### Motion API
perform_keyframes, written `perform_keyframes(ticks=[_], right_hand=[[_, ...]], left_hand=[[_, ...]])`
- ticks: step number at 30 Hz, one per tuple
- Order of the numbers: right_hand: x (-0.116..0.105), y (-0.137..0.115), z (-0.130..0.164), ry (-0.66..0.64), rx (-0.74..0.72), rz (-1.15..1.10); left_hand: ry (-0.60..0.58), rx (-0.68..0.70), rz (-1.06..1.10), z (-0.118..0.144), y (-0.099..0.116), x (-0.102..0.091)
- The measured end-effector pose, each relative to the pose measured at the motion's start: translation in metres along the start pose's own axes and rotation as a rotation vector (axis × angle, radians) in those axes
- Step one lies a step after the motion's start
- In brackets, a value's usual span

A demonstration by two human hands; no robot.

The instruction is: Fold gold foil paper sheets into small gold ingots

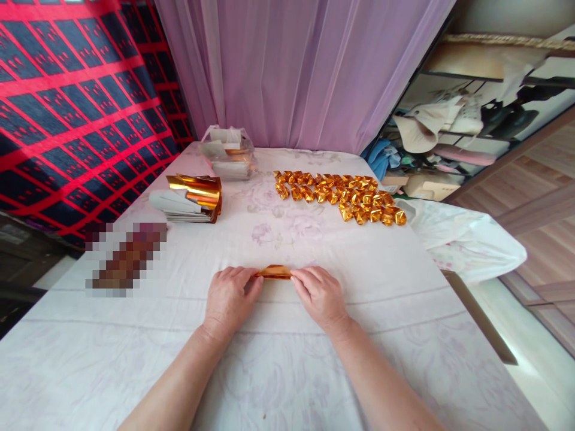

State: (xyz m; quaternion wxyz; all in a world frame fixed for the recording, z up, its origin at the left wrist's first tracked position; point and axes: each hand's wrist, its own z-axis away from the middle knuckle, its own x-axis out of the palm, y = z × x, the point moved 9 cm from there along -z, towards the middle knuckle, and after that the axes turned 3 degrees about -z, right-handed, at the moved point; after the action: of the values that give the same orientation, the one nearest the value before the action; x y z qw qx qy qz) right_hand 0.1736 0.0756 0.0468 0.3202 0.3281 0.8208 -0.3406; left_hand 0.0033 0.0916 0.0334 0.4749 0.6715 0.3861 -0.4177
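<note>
A strip of folded gold foil paper lies level between my two hands, over the middle of the table. My left hand pinches its left end between thumb and fingers. At the right end, my right hand grips it the same way. The upper edge of the paper rises in a low slanted fold. Beyond, to the right, several finished-looking folded gold foil pieces stand in rows. Toward the back left lies a stack of gold and white foil sheets, curled over at the top.
A clear plastic bag of paper sheets sits at the back left of the cloth-covered table. A blurred-out patch covers something at the left. Past the right edge are a white plastic bag and a cluttered shelf rack. A purple curtain hangs behind.
</note>
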Motion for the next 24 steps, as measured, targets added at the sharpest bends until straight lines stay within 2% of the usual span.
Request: perform_keyframes(ticks=[6,24], right_hand=[[0.0002,-0.0019,0.0003,0.032,-0.026,-0.006],[0.004,-0.0026,0.0021,0.086,0.067,-0.101]], left_hand=[[0.004,-0.058,0.066,-0.0001,-0.0038,-0.0008],[-0.069,-0.127,0.032,-0.0013,-0.0002,0.0008]])
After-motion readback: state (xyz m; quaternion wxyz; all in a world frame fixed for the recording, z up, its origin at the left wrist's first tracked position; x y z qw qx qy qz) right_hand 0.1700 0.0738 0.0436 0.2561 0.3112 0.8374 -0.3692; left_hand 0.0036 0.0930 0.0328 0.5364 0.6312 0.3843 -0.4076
